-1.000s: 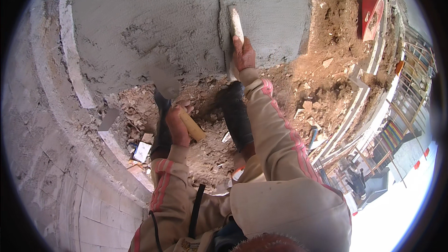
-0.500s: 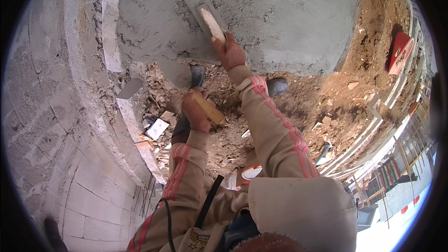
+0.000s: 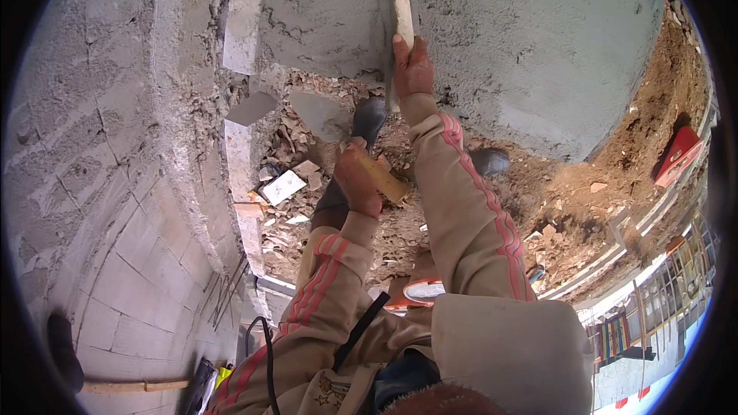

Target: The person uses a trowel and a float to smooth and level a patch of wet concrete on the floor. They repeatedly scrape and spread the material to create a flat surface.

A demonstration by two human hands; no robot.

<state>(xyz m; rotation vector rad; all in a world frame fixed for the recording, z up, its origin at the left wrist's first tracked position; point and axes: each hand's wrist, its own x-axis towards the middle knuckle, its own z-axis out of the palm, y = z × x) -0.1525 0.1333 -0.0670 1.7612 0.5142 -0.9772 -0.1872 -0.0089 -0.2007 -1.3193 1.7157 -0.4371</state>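
My right hand grips the pale handle of a long, narrow finishing trowel. Its blade stands nearly in line with my forearm, against a broad surface of wet grey cement. Lower and to the left, my left hand is closed round the yellowish handle of a mason's trowel, whose grey blade reaches forward above the rubble. The blade carries no clear heap of mortar that I can make out. My dark boots stand just in front of the cement's near edge.
Loose brown earth with broken chips lies about my feet. Along the left runs a block wall with a pale ledge. A white tile piece lies in the rubble. A red object sits at the far right.
The finishing trowel has turned from a leftward slant to nearly straight ahead as my right hand shifted. My left hand still holds the mason's trowel low. The whole view has swung slightly.
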